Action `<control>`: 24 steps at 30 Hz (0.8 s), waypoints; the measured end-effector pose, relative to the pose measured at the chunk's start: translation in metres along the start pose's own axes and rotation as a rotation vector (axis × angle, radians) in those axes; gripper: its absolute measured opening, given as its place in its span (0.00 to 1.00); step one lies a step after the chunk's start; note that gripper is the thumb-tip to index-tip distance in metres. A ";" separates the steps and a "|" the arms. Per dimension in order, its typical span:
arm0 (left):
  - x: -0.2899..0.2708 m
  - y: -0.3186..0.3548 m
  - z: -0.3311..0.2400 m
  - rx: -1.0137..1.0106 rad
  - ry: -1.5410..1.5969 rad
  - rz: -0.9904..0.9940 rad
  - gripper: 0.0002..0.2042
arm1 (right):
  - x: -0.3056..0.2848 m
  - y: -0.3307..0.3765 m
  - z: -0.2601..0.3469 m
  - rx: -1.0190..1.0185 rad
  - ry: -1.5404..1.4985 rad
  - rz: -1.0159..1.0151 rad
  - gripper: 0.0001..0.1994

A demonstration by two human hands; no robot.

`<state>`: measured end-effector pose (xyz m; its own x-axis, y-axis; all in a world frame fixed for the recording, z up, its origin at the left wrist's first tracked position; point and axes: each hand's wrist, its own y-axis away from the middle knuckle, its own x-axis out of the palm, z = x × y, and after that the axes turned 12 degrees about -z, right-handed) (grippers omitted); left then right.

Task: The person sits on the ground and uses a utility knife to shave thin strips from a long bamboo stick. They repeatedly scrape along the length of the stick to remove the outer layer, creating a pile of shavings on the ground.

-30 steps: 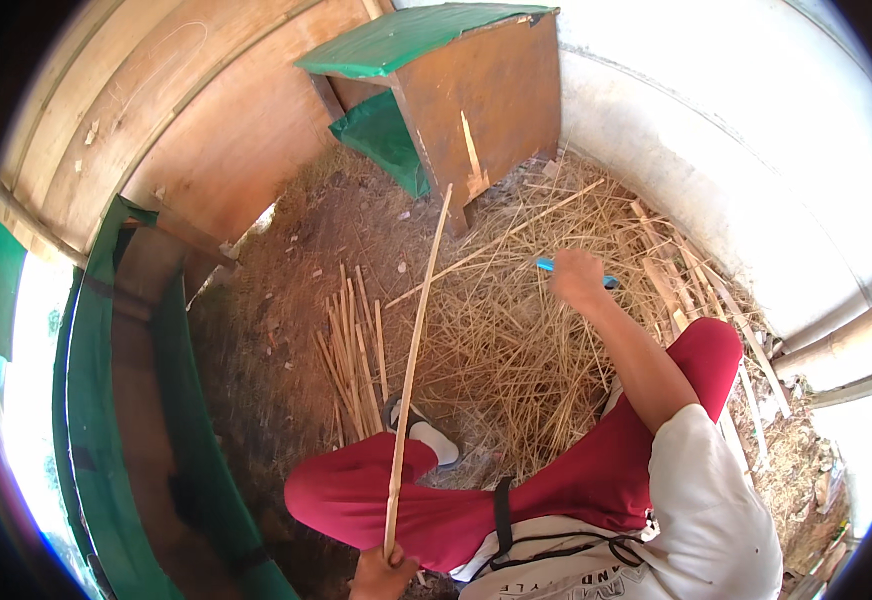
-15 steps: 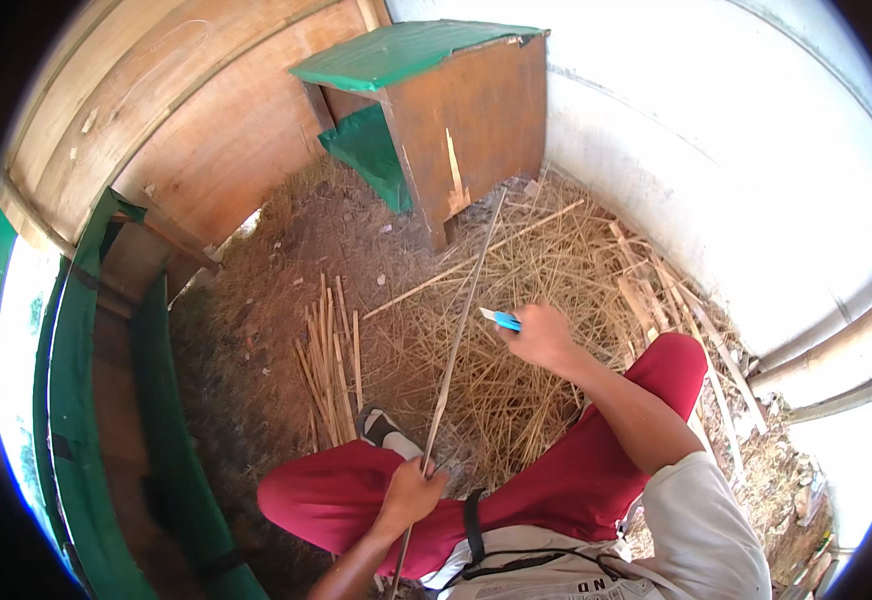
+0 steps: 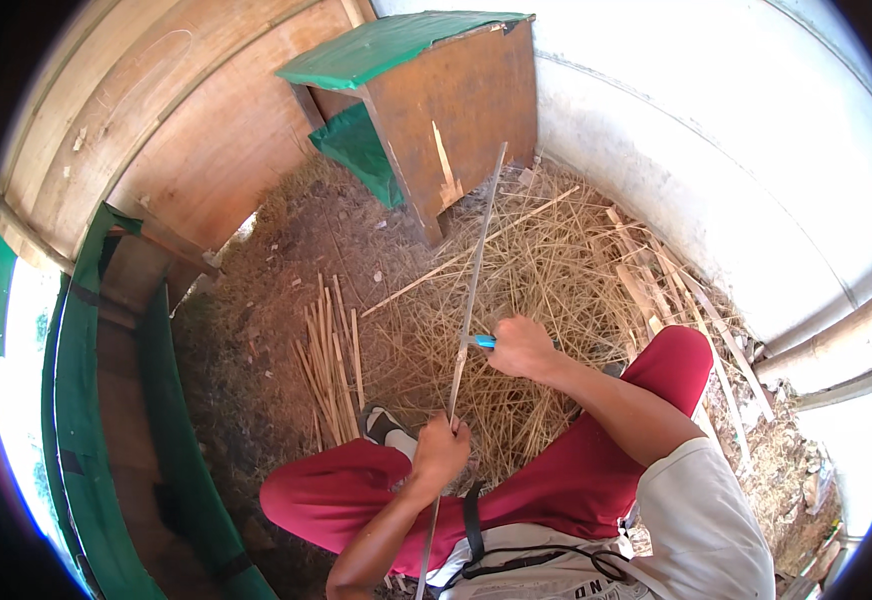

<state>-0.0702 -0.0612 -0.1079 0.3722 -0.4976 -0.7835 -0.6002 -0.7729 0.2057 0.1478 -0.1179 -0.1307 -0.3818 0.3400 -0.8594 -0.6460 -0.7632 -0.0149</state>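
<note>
My left hand (image 3: 443,448) grips a long thin bamboo strip (image 3: 472,300) near its lower part; the strip runs up and away toward the wooden box. My right hand (image 3: 522,347) is closed around a blue-handled knife (image 3: 480,342), whose blade meets the strip about halfway along. I sit on the ground in red trousers, with one shoe (image 3: 386,425) showing just left of my left hand.
A bundle of cut bamboo sticks (image 3: 331,360) lies on the dirt to the left. Loose straw and shavings (image 3: 556,260) cover the ground ahead. A wooden box with a green top (image 3: 426,90) stands at the back. Wider slats (image 3: 656,280) lean by the white wall; green boards (image 3: 86,400) run along the left.
My right hand came back from the straw to the strip with the knife. My left hand rose into view, gripping the strip higher. The strip now points more upright.
</note>
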 end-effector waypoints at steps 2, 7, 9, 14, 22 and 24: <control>-0.001 0.004 -0.003 0.029 -0.021 0.019 0.10 | 0.000 0.000 0.000 -0.013 0.024 0.005 0.08; -0.015 0.019 -0.013 -0.045 0.030 0.106 0.09 | -0.001 -0.001 0.008 -0.015 0.074 0.035 0.07; -0.009 0.029 0.006 0.016 0.000 0.107 0.08 | 0.006 -0.007 -0.001 -0.047 0.109 -0.022 0.07; -0.020 0.037 0.008 -0.044 -0.011 0.181 0.08 | 0.023 -0.013 -0.005 0.001 0.123 -0.044 0.07; -0.049 0.082 0.025 -0.034 -0.054 0.314 0.07 | 0.023 -0.037 -0.040 0.134 0.201 -0.104 0.09; -0.061 0.094 0.034 -0.073 -0.082 0.326 0.07 | 0.021 -0.037 -0.042 0.186 0.151 -0.076 0.09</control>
<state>-0.1734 -0.0901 -0.0612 0.1096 -0.6921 -0.7134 -0.6251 -0.6060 0.4919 0.1917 -0.1055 -0.1693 -0.2338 0.2956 -0.9262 -0.7849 -0.6196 0.0004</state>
